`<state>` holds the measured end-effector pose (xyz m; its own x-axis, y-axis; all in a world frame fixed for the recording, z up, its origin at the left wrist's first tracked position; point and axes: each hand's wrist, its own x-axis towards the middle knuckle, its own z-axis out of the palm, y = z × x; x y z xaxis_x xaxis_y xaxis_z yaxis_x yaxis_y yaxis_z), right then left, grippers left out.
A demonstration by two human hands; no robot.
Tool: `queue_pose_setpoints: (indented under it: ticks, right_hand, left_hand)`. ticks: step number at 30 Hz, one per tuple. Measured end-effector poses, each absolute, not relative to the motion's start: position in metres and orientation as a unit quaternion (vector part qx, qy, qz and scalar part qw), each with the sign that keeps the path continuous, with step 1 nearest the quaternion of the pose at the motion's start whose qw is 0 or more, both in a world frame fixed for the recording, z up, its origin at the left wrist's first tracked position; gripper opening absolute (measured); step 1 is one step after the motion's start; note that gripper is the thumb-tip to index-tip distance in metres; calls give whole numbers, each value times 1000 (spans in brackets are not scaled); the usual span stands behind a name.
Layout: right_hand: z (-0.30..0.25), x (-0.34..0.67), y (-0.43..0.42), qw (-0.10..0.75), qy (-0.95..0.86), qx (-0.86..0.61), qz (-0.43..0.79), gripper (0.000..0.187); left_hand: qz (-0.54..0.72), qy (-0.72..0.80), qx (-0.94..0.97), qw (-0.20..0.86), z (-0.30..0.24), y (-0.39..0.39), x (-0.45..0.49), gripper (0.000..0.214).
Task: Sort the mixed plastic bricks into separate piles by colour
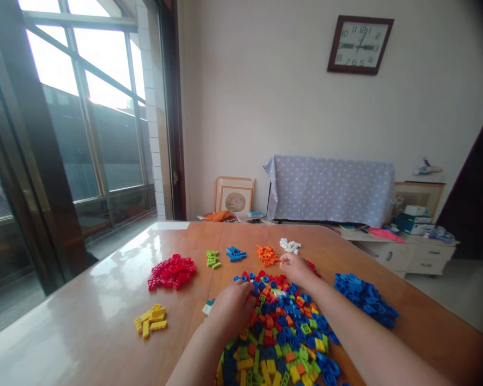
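Observation:
A large mixed heap of toy building bricks (282,338) in blue, green, yellow, orange and red covers the near middle of the table. My left hand (234,303) rests over its left edge, fingers curled down among the pieces; whatever they grip is hidden. Beyond the heap, my right hand (295,268) pinches a small orange brick (282,262). It is close to a pile of orange bricks (267,254), with a little pile of white bricks (290,245) just behind it. Some red pieces (313,267) show partly behind my right wrist.
On the wooden table (104,305) lie separate piles: red bricks (172,272), yellow bricks (151,320), green bricks (213,258), blue bricks (235,253) and larger blue pieces (365,297). A white cabinet (418,260) and a cloth-covered object (332,187) stand behind the table.

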<state>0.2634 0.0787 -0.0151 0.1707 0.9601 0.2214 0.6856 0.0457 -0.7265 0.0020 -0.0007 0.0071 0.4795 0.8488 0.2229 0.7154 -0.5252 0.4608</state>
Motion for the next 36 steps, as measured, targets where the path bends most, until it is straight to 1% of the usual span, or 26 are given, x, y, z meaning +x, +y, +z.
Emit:
queue_pose_setpoints:
  ticks: [4, 8, 11, 15, 18, 23, 27, 30, 36]
  right_hand:
    - [-28, 267, 106, 327, -633, -690, 131, 12]
    - [-38, 270, 124, 292, -635, -706, 114, 17]
    - [-41, 273, 129, 280, -631, -716, 104, 19]
    - [-42, 273, 130, 268, -636, -716, 104, 11]
    - [-43, 268, 133, 264, -645, -707, 121, 12]
    - [-45, 262, 140, 274, -640, -703, 146, 16]
    - [-47, 259, 140, 299, -642, -690, 153, 15]
    - [-50, 258, 140, 315, -640, -680, 168, 15]
    - [-52, 258, 133, 355, -615, -672, 210, 18]
  left_hand:
    - [219, 464, 843, 160, 6, 1, 1, 27]
    - [220, 472, 839, 158, 9, 0, -1, 27]
    - [216, 482, 835, 156, 11, -1, -2, 28]
    - [211, 489, 832, 152, 12, -1, -2, 28]
    - [207, 491, 833, 148, 11, 0, -2, 24]
    - [207, 488, 836, 143, 8, 1, -2, 22]
    - [204, 493, 835, 134, 7, 0, -2, 22]
    - [191, 495, 838, 132, 7, -2, -3, 18]
    - [178, 494, 842, 123, 8, -5, -2, 19]
